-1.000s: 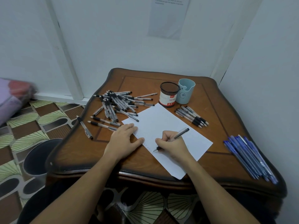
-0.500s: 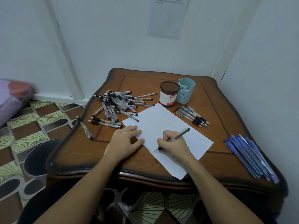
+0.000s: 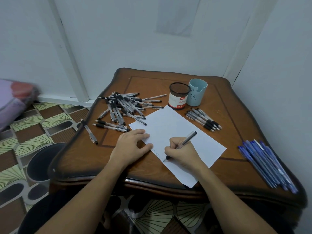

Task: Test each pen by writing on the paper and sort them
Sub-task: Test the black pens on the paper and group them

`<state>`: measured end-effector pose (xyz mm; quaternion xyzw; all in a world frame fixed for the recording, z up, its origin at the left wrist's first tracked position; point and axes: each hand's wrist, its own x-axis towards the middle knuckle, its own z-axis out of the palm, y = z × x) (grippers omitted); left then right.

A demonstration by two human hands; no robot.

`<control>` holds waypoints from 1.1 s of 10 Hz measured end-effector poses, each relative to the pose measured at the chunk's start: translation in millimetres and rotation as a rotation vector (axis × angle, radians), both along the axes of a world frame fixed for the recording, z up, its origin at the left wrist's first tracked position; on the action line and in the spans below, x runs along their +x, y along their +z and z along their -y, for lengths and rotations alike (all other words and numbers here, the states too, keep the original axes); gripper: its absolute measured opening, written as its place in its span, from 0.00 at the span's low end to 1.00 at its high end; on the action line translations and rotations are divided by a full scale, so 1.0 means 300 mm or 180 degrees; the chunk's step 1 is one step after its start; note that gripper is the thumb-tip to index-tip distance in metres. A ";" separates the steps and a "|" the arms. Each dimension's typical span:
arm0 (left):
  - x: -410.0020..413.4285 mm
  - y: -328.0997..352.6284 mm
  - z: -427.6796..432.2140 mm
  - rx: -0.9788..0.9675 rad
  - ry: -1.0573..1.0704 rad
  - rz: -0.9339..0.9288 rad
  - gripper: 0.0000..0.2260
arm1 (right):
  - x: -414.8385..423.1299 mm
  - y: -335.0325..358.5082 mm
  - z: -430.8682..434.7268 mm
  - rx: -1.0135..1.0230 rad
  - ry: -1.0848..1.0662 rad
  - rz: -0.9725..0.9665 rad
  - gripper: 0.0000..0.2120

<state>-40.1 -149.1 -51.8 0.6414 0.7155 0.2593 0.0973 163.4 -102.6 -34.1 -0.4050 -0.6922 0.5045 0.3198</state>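
At frame centre, the right hand (image 3: 181, 152) grips a pen (image 3: 182, 144), tip on the paper (image 3: 177, 130); the left hand (image 3: 133, 143) presses flat, fingers straight, on the paper's left edge

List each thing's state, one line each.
right hand, grips the pen
pen, tilted, tip at the paper's edge
left hand, flat on the paper
paper, lying flat, faint marks along one edge
mesh cup, upright, no pens showing
blue holder, upright, no pens showing
black pen heap, jumbled
black pen row, side by side
blue pens, lying bundled
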 end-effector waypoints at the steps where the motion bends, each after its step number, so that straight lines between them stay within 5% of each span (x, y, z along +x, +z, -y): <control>1: 0.002 0.003 -0.001 -0.0002 0.0003 0.0004 0.20 | 0.001 0.001 0.002 0.0024 0.0027 0.0001 0.20; 11: 0.000 0.008 -0.004 -0.0014 0.0083 0.0161 0.20 | -0.003 0.026 0.014 -0.0129 0.0007 -0.0143 0.17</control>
